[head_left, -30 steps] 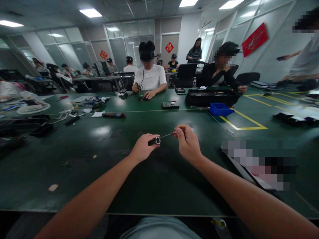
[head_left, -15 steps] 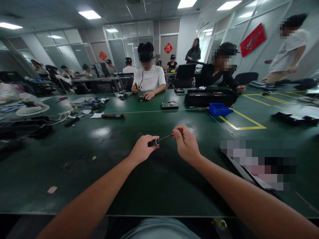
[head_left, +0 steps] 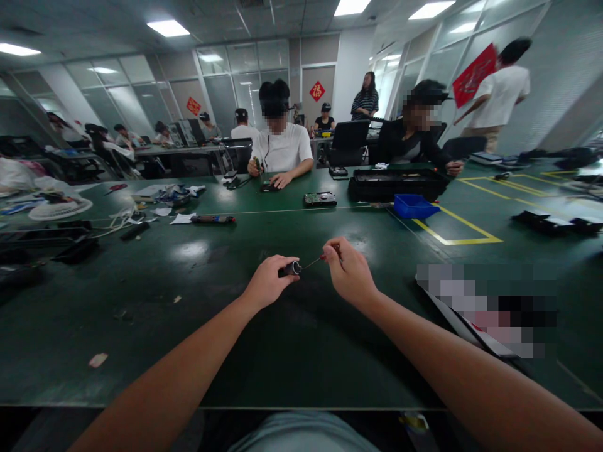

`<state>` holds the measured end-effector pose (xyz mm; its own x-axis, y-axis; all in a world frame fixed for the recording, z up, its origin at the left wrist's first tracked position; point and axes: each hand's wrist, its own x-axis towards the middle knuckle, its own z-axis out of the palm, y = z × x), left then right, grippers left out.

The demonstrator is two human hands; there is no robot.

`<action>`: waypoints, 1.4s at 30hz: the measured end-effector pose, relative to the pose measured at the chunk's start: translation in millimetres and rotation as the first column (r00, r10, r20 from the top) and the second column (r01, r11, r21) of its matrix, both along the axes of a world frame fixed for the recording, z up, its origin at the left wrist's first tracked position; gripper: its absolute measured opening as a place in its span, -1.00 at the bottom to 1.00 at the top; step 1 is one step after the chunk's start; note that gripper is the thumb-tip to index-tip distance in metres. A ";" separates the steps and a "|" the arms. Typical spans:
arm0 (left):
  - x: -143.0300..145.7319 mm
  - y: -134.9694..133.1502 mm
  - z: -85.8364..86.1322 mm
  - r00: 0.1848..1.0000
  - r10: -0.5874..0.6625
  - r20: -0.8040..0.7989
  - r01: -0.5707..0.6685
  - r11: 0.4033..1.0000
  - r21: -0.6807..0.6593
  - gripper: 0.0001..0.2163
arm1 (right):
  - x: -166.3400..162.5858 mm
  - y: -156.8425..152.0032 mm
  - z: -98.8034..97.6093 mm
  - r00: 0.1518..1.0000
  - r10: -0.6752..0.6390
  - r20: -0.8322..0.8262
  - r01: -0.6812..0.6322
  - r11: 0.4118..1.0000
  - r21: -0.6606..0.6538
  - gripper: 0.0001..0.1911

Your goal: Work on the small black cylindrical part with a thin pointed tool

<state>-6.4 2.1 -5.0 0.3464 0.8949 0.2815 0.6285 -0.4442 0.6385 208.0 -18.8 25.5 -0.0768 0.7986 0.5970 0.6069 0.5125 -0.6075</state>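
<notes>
Fingers of the left hand pinch a short, dark cylinder above the table, its round end ringed by a pale, shiny rim. Close to that rim is the tip of a screwdriver, its shaft thin and straight, its reddish handle pinched by the right hand. Around them spreads smooth, glossy green tabletop; beyond sits a slant-walled blue bin.

Ceiling lights (bright rectangles) shine above glass partitions.
</notes>
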 end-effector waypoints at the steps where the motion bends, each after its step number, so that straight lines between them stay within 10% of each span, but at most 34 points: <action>1: 0.1 -0.3 0.4 1.000 0.001 0.009 -0.001 1.000 -0.005 -0.62 | 0.0 0.4 -0.4 1.000 -0.003 0.001 0.003 1.000 0.001 -0.82; 14: -1.4 10.4 8.5 0.823 0.158 0.546 0.026 0.949 -0.315 -0.68 | 2.2 0.0 -0.1 1.000 -0.011 -0.009 0.011 1.000 -0.016 -0.81; 23: -2.3 11.4 26.6 0.996 -0.024 0.091 0.049 0.960 -0.275 -0.73 | 3.2 0.8 -2.0 1.000 0.002 -0.011 -0.002 1.000 -0.003 -0.80; 32: 12.6 18.8 15.0 0.896 -0.152 -0.416 0.128 0.988 -0.084 -0.70 | 2.3 0.2 -0.9 1.000 0.011 -0.011 -0.012 1.000 -0.014 -0.81; 42: -22.2 32.7 30.2 0.995 -0.087 -0.041 0.068 0.941 -0.331 -0.72 | 3.0 1.0 -1.8 0.999 0.026 -0.025 -0.026 0.999 -0.022 -0.80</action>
